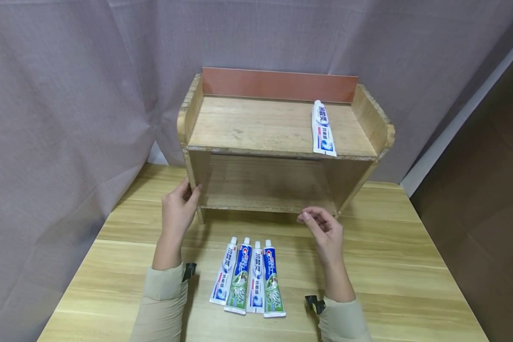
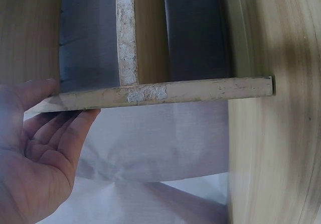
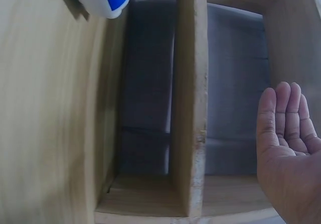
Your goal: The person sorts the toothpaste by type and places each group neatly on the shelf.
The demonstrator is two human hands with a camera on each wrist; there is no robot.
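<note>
Pale chipped wood on this two-tier shelf (image 1: pixel 239 128), and the left hand (image 1: pixel 179 211) has its left side panel (image 1: pixel 190 114) pinched, thumb inside, fingers outside. Going right, four toothpaste tubes lie side by side on the table (image 1: pixel 132 247), out past the shelf's front edge: first white Lengsuanling tube (image 1: pixel 224 273), first Crest tube (image 1: pixel 239 278), second white Lengsuanling tube (image 1: pixel 256 280), second Crest tube (image 1: pixel 274 282). Caps face the shelf, so they run roughly front to back, the left pair slanting a bit. A fifth tube (image 1: pixel 322 128), white, is on the upper board (image 1: pixel 277 133) near its right end, crimped end at the front edge. Below that, the right hand (image 1: pixel 326 235) is empty, fingers loose, by the lower board (image 1: pixel 260 190)'s right front corner; can't tell if it's touching. From there the row's left and nearer the wearer, second Crest tube closest, and that's the free hand.
</note>
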